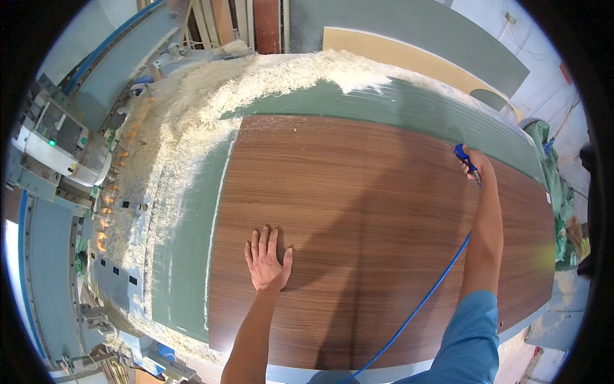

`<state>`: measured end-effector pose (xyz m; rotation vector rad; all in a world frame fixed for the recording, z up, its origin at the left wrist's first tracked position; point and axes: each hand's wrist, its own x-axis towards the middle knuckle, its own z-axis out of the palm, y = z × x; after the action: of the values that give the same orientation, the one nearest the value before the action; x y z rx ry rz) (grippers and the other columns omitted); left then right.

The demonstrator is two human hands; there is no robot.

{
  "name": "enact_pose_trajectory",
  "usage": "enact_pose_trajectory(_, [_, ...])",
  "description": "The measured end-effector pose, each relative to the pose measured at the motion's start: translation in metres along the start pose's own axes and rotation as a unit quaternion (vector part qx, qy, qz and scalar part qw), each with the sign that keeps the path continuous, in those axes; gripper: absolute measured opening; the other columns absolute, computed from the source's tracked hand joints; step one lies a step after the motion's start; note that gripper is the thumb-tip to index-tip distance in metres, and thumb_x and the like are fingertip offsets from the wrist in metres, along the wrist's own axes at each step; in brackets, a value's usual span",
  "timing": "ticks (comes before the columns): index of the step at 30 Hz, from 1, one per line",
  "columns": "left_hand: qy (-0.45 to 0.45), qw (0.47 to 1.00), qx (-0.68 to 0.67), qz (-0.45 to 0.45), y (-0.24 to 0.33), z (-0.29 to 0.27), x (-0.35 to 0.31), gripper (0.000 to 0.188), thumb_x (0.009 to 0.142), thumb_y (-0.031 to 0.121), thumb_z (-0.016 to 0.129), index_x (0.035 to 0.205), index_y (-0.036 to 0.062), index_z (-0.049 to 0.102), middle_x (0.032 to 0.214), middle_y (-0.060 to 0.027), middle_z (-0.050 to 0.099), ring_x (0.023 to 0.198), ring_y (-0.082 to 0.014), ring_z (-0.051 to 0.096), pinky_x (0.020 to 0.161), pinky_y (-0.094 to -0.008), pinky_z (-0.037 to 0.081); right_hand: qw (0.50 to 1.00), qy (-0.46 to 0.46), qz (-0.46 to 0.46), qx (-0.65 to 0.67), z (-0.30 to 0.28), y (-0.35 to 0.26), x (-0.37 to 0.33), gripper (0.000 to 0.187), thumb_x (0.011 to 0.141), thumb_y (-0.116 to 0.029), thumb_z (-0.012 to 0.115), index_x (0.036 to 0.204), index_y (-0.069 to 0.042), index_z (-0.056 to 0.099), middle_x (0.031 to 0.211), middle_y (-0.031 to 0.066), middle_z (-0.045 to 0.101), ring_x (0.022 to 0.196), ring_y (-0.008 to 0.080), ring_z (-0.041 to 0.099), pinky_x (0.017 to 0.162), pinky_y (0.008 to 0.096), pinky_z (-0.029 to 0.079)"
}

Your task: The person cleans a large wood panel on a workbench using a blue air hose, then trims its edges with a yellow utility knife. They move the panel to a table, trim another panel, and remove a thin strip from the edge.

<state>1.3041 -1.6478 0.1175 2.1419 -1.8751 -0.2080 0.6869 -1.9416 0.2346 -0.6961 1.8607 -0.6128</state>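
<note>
A large brown wood-grain panel (pixel 320 192) lies flat on a green machine bed (pixel 185 249). My left hand (pixel 267 264) rests palm down on the panel near its left edge, fingers spread and holding nothing. Over the panel's far right part, my right hand (pixel 474 164) is wrapped round a blue air blow gun (pixel 462 153), whose nozzle points toward the far edge. A blue air hose (pixel 422 303) runs from the gun down across the panel to the near edge.
Pale sawdust (pixel 249 83) is heaped along the bed's far and left sides. A machine head with a green light (pixel 52 143) stands at the left. Grey and tan boards (pixel 396 54) lean behind the bed, and green cloth (pixel 558 185) hangs at the right.
</note>
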Motion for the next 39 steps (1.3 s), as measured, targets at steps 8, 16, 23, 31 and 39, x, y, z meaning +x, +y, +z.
enact_pose_trajectory(8, [-0.005,1.0,-0.004,-0.007,-0.001,-0.003,0.0,0.067,0.095,0.046,0.063,0.154,0.0206,0.044,0.162,-0.0065,0.04,0.154,-0.03,0.026,0.128,-0.0506,0.015,0.976,-0.2,-0.058,0.057,0.132,-0.028,0.008,0.051,0.107,-0.052,0.05,0.091,-0.004,0.059,0.057,-0.0038,0.049,0.042,0.0071,0.045,0.034,0.025,0.036])
enact_pose_trajectory(16, [-0.007,1.0,-0.002,-0.017,0.002,-0.007,0.0,0.066,0.097,0.048,0.06,0.155,0.0224,0.043,0.163,-0.0041,0.038,0.155,-0.0287,0.024,0.129,-0.0501,0.015,0.939,-0.337,-0.03,0.061,0.32,-0.072,0.025,0.053,0.105,-0.059,0.048,0.095,-0.008,0.058,0.057,-0.0077,0.049,0.042,0.0039,0.046,0.036,0.0221,0.035])
enact_pose_trajectory(23, [-0.025,0.999,-0.01,-0.026,0.001,-0.008,-0.001,0.066,0.098,0.052,0.056,0.155,0.0222,0.042,0.164,-0.0045,0.037,0.156,-0.0288,0.023,0.129,-0.0492,0.015,0.935,-0.348,-0.069,0.016,0.38,-0.102,-0.004,0.054,0.105,-0.06,0.047,0.093,-0.009,0.057,0.057,-0.0064,0.05,0.043,0.0052,0.046,0.036,0.0242,0.036])
enact_pose_trajectory(31, [-0.031,0.999,-0.014,-0.023,-0.001,-0.012,-0.001,0.067,0.099,0.052,0.054,0.156,0.02,0.04,0.164,-0.0051,0.036,0.155,-0.0293,0.024,0.129,-0.05,0.016,0.852,-0.164,-0.444,-0.223,0.468,-0.09,-0.163,0.07,0.108,-0.063,0.026,0.123,-0.003,0.059,0.097,0.0144,0.065,0.084,0.0291,0.064,0.072,0.0432,0.054])
enact_pose_trajectory(39, [-0.018,1.0,-0.013,-0.021,-0.001,-0.01,-0.001,0.067,0.097,0.051,0.056,0.155,0.0198,0.042,0.163,-0.005,0.037,0.154,-0.0303,0.026,0.128,-0.0508,0.017,0.583,-0.242,-0.551,-0.545,0.551,-0.031,-0.276,0.052,0.103,-0.053,0.052,0.112,-0.005,0.071,0.108,0.0183,0.075,0.105,0.0338,0.072,0.091,0.0478,0.054])
